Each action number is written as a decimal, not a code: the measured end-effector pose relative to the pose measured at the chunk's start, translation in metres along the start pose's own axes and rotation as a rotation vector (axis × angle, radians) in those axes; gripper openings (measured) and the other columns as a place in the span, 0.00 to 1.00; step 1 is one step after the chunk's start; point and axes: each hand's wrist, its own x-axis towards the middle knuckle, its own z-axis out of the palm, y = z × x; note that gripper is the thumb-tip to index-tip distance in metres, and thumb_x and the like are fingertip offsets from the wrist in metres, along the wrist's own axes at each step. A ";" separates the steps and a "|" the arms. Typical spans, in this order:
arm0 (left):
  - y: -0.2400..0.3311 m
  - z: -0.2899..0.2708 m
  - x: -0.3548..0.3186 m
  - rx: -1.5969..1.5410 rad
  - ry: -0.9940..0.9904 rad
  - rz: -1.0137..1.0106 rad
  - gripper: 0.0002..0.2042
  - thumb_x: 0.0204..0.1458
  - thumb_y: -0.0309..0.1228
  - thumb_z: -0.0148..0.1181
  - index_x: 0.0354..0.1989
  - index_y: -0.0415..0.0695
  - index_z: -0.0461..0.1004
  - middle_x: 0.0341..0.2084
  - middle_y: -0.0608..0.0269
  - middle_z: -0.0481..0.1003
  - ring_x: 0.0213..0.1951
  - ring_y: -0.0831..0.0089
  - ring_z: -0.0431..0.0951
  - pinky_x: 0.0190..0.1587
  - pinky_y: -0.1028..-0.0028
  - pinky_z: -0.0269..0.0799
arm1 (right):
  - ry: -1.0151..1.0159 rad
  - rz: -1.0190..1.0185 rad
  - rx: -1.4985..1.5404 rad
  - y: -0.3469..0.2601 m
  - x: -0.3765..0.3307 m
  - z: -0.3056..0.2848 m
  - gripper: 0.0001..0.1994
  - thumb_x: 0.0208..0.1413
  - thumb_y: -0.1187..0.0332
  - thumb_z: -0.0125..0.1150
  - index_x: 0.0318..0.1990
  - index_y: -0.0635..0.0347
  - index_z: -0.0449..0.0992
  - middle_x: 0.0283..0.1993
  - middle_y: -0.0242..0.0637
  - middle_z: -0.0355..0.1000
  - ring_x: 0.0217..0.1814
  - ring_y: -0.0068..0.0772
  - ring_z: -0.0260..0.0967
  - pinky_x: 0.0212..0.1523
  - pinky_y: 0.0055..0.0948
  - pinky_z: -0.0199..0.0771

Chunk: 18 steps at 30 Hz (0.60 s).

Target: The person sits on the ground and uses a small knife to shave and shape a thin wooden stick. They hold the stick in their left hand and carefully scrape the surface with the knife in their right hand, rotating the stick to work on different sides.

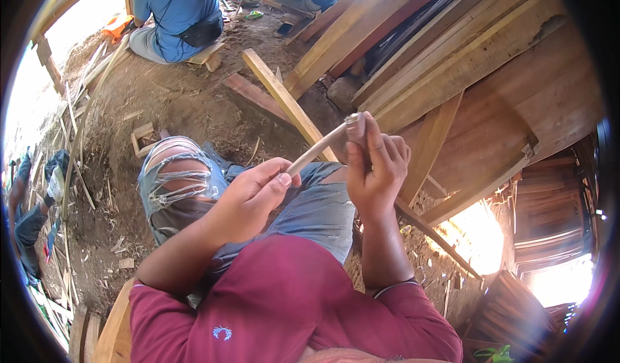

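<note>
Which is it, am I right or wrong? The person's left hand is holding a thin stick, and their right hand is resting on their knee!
Almost! The right hand isn't resting there: the head view shows it raised at the upper end of the thin stick. The left hand does hold that stick.

Dirt floor (187,98), brown: on it we list scattered shavings (119,244), one pale wood block (126,263), thin wood strips (86,186) strewn at left, a green scrap (254,15) farther off.
</note>
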 end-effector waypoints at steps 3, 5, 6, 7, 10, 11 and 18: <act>-0.006 -0.001 0.001 -0.162 -0.044 -0.038 0.12 0.80 0.35 0.48 0.57 0.41 0.75 0.23 0.81 0.62 0.24 0.90 0.58 0.27 0.81 0.52 | -0.032 -0.125 0.070 -0.015 -0.012 0.002 0.26 0.59 0.64 0.78 0.65 0.56 0.84 0.34 0.25 0.75 0.37 0.32 0.70 0.46 0.41 0.63; -0.005 0.000 -0.001 -0.268 -0.044 -0.067 0.13 0.81 0.35 0.47 0.57 0.41 0.74 0.23 0.81 0.61 0.23 0.89 0.57 0.26 0.81 0.50 | -0.115 -0.232 0.183 -0.037 -0.016 -0.004 0.27 0.60 0.64 0.79 0.66 0.57 0.84 0.34 0.25 0.75 0.37 0.32 0.71 0.47 0.40 0.63; -0.004 -0.001 0.000 -0.268 -0.059 -0.058 0.13 0.81 0.36 0.47 0.57 0.41 0.74 0.23 0.81 0.60 0.23 0.89 0.56 0.26 0.80 0.49 | -0.082 -0.209 0.140 -0.025 -0.015 -0.001 0.26 0.60 0.64 0.80 0.66 0.55 0.84 0.33 0.24 0.74 0.36 0.31 0.71 0.47 0.40 0.63; -0.004 -0.002 0.001 -0.268 -0.074 -0.049 0.13 0.81 0.36 0.47 0.57 0.41 0.74 0.23 0.81 0.60 0.22 0.89 0.56 0.25 0.80 0.48 | -0.029 -0.123 0.079 -0.013 -0.010 0.001 0.26 0.59 0.63 0.80 0.65 0.53 0.84 0.33 0.23 0.74 0.36 0.30 0.71 0.47 0.39 0.63; -0.006 -0.005 0.003 -0.331 -0.134 -0.045 0.12 0.81 0.37 0.48 0.55 0.42 0.74 0.22 0.80 0.60 0.22 0.89 0.54 0.25 0.79 0.47 | 0.094 0.039 -0.050 0.005 -0.001 0.000 0.25 0.58 0.64 0.81 0.64 0.49 0.86 0.32 0.20 0.74 0.36 0.29 0.70 0.48 0.39 0.63; -0.006 -0.005 0.005 -0.359 -0.157 -0.053 0.12 0.81 0.37 0.48 0.55 0.42 0.74 0.22 0.80 0.60 0.22 0.88 0.54 0.25 0.79 0.46 | 0.017 -0.037 0.012 -0.005 -0.005 -0.003 0.25 0.59 0.65 0.81 0.64 0.51 0.85 0.32 0.21 0.74 0.36 0.30 0.70 0.48 0.39 0.63; -0.001 -0.009 0.004 -0.367 -0.146 -0.095 0.12 0.81 0.38 0.47 0.53 0.43 0.74 0.21 0.79 0.59 0.21 0.87 0.53 0.24 0.77 0.45 | 0.050 0.002 -0.032 0.006 -0.001 -0.004 0.28 0.58 0.65 0.80 0.67 0.53 0.84 0.34 0.22 0.73 0.39 0.30 0.71 0.49 0.40 0.64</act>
